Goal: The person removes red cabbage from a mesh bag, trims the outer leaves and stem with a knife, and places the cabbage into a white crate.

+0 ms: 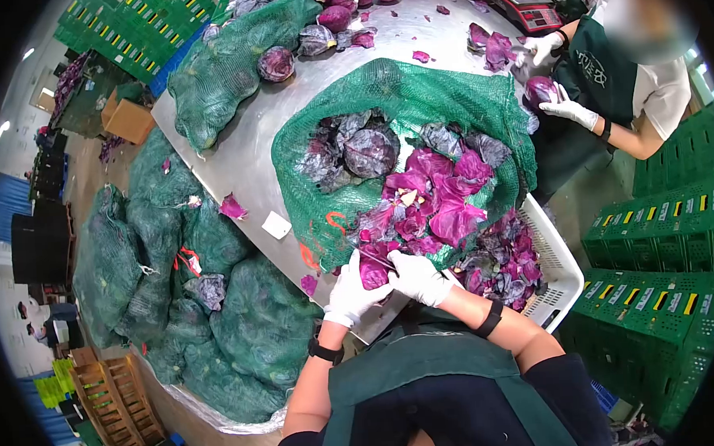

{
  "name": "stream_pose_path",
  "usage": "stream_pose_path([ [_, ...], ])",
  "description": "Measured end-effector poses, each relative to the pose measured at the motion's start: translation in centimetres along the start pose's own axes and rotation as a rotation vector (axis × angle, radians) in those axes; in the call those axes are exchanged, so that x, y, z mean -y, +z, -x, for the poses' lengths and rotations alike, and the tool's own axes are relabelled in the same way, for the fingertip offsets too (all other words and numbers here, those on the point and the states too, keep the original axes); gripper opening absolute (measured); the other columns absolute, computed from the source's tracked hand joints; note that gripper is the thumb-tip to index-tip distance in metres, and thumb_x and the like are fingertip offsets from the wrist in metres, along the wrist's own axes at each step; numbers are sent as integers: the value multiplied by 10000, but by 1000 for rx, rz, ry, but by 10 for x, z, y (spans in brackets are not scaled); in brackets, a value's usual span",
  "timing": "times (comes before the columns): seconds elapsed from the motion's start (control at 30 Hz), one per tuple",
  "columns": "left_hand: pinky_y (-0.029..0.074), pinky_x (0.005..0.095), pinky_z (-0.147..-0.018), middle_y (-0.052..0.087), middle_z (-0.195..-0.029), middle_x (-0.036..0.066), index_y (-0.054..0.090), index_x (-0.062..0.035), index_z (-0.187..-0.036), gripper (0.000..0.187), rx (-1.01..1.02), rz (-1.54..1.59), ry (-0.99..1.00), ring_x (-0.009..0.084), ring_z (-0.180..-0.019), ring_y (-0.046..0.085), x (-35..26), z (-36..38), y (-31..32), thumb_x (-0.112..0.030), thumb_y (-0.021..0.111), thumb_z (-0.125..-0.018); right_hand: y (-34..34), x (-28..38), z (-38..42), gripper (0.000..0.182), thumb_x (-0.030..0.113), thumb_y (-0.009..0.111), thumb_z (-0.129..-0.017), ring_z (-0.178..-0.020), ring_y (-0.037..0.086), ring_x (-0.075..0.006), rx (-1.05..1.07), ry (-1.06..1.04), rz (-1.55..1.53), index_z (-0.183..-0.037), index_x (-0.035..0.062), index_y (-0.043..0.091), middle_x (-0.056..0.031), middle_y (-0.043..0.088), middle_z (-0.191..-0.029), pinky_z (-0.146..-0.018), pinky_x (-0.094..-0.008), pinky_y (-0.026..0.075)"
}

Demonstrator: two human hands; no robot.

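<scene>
1. The left hand (pixel 349 294), white-gloved, has its fingers curled around the side of a small purple cabbage (pixel 373 275), held low at the near edge of the metal table (pixel 246 192).
2. The right hand (pixel 418 278), gloved too, bends in at the cabbage's other side; its fingertips are too bunched for me to tell whether they pinch anything.
3. A thin dark line crosses the cabbage between the hands; blade or leaf edge, I can't say.
4. Just beyond, peeled leaves (pixel 457 216) lie heaped on a green mesh bag (pixel 366 93), partly covering it. A darker whole cabbage (pixel 369 153) sits farther back, its underside hidden.
5. The white crate (pixel 568 283) by the right forearm is full of scraps, one end tucked out of sight under the bag.
6. Across the table, a co-worker's gloved hand (pixel 571 108) touches another cabbage (pixel 540 91), partly covering it. The red scale (pixel 534 18) there is cut off above.
</scene>
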State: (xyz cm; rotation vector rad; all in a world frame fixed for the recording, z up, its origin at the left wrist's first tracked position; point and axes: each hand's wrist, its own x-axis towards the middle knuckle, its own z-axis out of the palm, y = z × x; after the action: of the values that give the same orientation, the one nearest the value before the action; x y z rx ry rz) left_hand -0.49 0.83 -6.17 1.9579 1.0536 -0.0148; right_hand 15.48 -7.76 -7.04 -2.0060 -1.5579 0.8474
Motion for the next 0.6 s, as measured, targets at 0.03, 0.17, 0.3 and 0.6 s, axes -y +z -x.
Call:
stream_pose_path([
  [0.03,420,428,-953,447,-1247,265,213,14,-1417,1135,-13,17,8,390,-1152,486,2,0,1,-540,767,-597,3,-3,-2,266,179,531,-804,-716,627,-370,-34,-3,20,-1038,52,539,-194,633,-812,-654,-453,501],
  [0.17,413,417,-973,437,-1286,239,209,0,-1424,1086,-111,98,142,346,-1174,479,24,7,4,-462,787,-629,-10,-27,-28,139,153,533,-853,-460,557,-162,42,274,-527,-906,24,541,-82,597,-630,-459,-318,462],
  [0.3,401,389,-1000,379,-1353,176,158,-64,-1446,887,-101,780,93,265,-1215,434,33,14,3,-287,710,-788,-6,-45,-42,225,234,549,-866,-587,609,-252,108,283,-446,-967,32,540,-118,603,-673,-578,-362,483],
  [0.6,554,416,-689,593,-1152,95,507,-146,-1229,493,-203,1651,-428,228,-895,620,33,-6,39,-491,532,-877,-17,42,13,662,270,568,-882,-1113,543,-355,-121,-176,-236,-1429,64,257,-217,430,-1347,-931,-377,441],
])
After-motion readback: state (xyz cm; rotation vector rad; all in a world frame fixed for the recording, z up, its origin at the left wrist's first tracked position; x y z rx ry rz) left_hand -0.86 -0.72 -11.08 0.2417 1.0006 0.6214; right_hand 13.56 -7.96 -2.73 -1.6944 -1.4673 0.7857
